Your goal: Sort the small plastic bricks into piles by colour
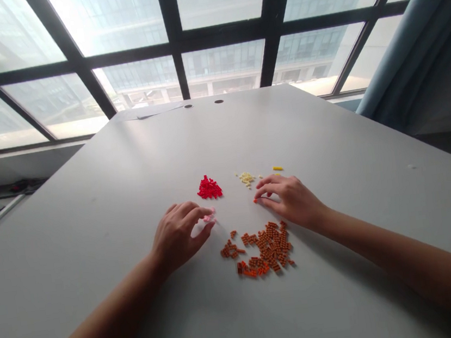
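Observation:
On the grey table (92,218) lie small plastic pieces sorted by colour. A red heap (209,188) sits in the middle. A pale yellow heap (246,178) and one bright yellow piece (277,168) lie to its right. A wide orange spread (262,248) lies nearest me. My left hand (180,235) rests just below the red heap, with its fingertips pinched on small pink pieces (209,215). My right hand (288,197) lies between the yellow heap and the orange spread, its fingers pressing a small orange piece (255,201) against the table.
The table runs back to a wall of large windows with dark frames (171,46). Two round cable holes (203,104) and flat sheets of paper (155,111) sit at its far edge. A blue-grey curtain (412,53) hangs at the right.

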`<action>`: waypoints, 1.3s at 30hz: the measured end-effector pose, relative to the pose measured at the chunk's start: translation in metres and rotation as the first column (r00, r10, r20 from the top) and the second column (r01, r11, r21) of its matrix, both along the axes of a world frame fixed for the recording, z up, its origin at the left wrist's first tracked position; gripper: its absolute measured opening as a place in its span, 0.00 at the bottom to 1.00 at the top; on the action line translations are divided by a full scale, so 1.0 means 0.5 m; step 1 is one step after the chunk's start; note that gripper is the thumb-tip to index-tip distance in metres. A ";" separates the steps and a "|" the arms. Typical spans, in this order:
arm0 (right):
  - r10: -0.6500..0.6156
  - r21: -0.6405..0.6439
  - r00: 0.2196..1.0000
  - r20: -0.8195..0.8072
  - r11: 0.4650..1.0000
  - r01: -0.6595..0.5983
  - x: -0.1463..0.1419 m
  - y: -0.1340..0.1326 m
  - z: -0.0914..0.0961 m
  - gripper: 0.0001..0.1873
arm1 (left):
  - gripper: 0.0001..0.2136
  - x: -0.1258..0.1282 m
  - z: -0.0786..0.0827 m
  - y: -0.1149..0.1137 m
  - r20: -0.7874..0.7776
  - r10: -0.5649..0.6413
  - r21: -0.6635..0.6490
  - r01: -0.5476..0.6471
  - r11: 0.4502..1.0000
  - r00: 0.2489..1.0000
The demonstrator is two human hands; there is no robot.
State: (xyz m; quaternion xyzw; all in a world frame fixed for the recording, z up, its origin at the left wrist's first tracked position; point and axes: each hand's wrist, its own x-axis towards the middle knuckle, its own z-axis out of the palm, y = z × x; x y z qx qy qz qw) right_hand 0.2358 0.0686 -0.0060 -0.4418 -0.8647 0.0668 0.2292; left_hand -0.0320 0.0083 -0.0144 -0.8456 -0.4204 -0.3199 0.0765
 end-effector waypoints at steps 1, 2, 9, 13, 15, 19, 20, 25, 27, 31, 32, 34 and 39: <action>0.012 0.016 0.999 -0.041 1.000 -0.011 0.000 -0.007 0.004 0.05 | 0.05 0.000 0.000 0.000 0.000 0.003 -0.002 -0.003 1.000 1.000; 0.032 0.027 0.996 -0.077 0.999 -0.030 -0.001 -0.017 0.011 0.06 | 0.05 0.001 0.000 0.000 0.001 0.004 -0.005 -0.004 1.000 1.000; 0.366 -0.223 0.928 -0.070 0.901 -0.372 -0.031 -0.145 0.054 0.05 | 0.06 0.002 0.001 0.000 0.007 0.017 -0.008 -0.017 1.000 1.000; 0.315 -0.207 0.949 -0.001 0.928 -0.309 -0.048 -0.175 0.035 0.09 | 0.06 0.002 0.002 0.000 -0.007 0.017 -0.007 -0.017 1.000 1.000; 0.312 -0.176 0.950 -0.003 0.935 -0.307 -0.053 -0.177 0.025 0.07 | 0.06 0.002 0.002 -0.001 -0.010 0.018 0.003 -0.018 1.000 1.000; 0.314 -0.093 0.949 -0.034 0.944 -0.316 -0.057 -0.182 0.015 0.05 | 0.06 0.001 0.002 -0.004 -0.011 0.014 0.007 -0.014 1.000 1.000; 0.313 -0.081 0.949 -0.039 0.946 -0.315 -0.057 -0.185 0.015 0.05 | 0.06 0.000 0.002 -0.004 -0.012 0.012 0.005 -0.012 1.000 1.000; 0.313 -0.144 0.946 -0.089 0.935 -0.323 -0.049 -0.172 0.036 0.05 | 0.06 -0.001 0.001 -0.004 -0.010 0.009 -0.006 -0.009 1.000 1.000; 0.266 -0.162 0.959 -0.096 0.947 -0.279 -0.037 -0.141 0.045 0.05 | 0.06 0.000 0.002 -0.003 -0.011 0.005 0.000 -0.005 1.000 1.000; 0.049 -0.052 0.996 -0.069 0.997 -0.052 -0.007 -0.057 0.034 0.06 | 0.06 0.002 0.005 -0.002 -0.015 -0.004 -0.001 0.004 1.000 1.000; 0.019 -0.033 0.998 -0.057 0.999 -0.021 -0.002 -0.040 0.026 0.05 | 0.06 0.002 0.005 -0.002 -0.015 -0.004 -0.005 0.003 1.000 1.000; -0.007 -0.017 0.999 -0.042 1.000 0.007 0.006 -0.017 0.009 0.05 | 0.06 0.003 0.005 -0.002 -0.015 -0.001 -0.007 0.001 1.000 1.000; 0.009 0.010 0.994 -0.113 1.000 -0.008 0.011 -0.017 0.006 0.08 | 0.06 0.003 0.006 -0.002 -0.018 0.013 0.003 -0.013 1.000 1.000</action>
